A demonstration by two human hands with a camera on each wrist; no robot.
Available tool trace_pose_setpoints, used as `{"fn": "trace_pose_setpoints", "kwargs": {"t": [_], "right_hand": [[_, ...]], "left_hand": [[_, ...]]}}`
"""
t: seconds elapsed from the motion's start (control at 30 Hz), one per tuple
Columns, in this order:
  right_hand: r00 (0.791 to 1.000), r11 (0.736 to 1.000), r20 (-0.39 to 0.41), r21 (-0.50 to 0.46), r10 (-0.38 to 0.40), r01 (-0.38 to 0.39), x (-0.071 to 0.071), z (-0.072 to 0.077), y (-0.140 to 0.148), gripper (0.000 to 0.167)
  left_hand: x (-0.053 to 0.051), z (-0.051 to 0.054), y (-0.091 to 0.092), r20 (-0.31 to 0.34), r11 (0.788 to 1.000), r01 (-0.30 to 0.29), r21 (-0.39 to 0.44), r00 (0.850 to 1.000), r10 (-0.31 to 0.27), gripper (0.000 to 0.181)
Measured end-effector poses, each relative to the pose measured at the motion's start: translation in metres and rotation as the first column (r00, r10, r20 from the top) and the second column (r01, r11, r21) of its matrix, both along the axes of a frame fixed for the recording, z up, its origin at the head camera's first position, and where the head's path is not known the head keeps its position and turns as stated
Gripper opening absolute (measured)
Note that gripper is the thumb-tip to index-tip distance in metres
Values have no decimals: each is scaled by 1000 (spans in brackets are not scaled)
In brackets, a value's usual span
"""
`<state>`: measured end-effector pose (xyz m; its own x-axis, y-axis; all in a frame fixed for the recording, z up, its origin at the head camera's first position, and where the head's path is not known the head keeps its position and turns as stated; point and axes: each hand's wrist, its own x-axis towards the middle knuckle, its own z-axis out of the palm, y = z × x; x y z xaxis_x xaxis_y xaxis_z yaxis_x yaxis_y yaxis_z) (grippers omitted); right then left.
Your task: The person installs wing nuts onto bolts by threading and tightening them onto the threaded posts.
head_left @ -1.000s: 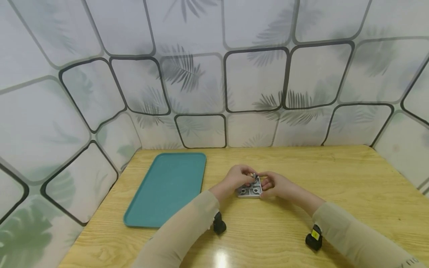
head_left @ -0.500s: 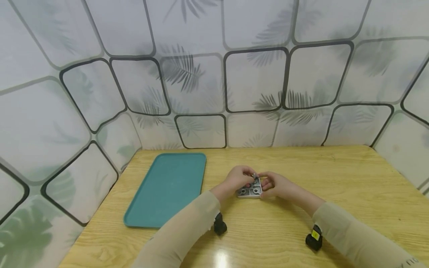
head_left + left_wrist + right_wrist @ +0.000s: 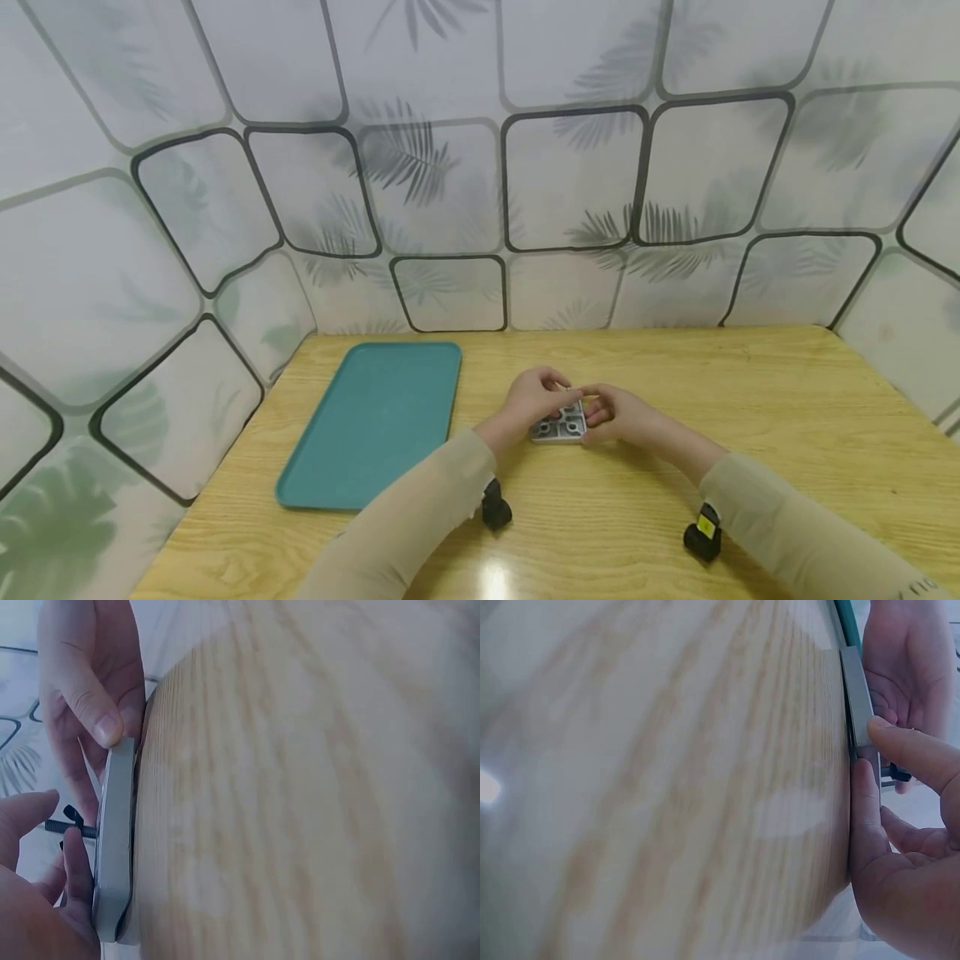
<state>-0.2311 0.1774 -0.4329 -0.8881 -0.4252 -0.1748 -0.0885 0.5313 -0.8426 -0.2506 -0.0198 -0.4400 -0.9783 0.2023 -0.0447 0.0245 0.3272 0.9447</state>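
A grey square plate (image 3: 558,429) with raised rings in its recesses lies on the wooden table. From it rises a dark threaded bolt (image 3: 56,826) bearing a small black wing nut (image 3: 73,815). My left hand (image 3: 528,400) is over the plate's far left part, hiding the bolt from the head view. In the left wrist view, its thumb stands apart from the wing nut, while a fingertip is close to the bolt; contact cannot be made out. My right hand (image 3: 618,414) holds the plate's right side, thumb (image 3: 889,729) on the edge and fingers against the side.
A teal tray (image 3: 382,417) lies on the left of the wooden table (image 3: 765,400). Patterned fabric (image 3: 450,208) surrounds the table at the back and sides. Black cameras (image 3: 495,508) sit at both wrists.
My left hand has shifted slightly, its thumb reaching farther right across the bolt, which showed earlier in the head view. My right hand and the plate stay in place.
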Motion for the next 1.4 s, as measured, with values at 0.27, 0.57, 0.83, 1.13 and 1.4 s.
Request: {"fn": "trace_pose_setpoints", "kwargs": {"t": [0.27, 0.57, 0.83, 1.13, 1.4], "right_hand": [[1000, 1000, -2, -3, -3, 3, -2, -2, 1, 81], [999, 999, -23, -25, 24, -25, -1, -2, 2, 81], [1000, 999, -13, -33, 14, -15, -1, -4, 1, 81], [1000, 999, -10, -41, 8, -9, 1, -3, 0, 81], [1000, 999, 2, -40, 2, -2, 2, -2, 0, 84]], "left_hand": [[3, 1, 4, -21, 997, -71, -15, 997, 71, 24], [2, 1, 5, -50, 994, -53, -92, 998, 49, 20], [1, 0, 5, -37, 994, -33, -102, 999, 29, 14], [-1, -2, 2, -11, 999, 16, -42, 1000, -17, 13], [-3, 0, -2, 27, 997, 73, 2, 997, -73, 17]]}}
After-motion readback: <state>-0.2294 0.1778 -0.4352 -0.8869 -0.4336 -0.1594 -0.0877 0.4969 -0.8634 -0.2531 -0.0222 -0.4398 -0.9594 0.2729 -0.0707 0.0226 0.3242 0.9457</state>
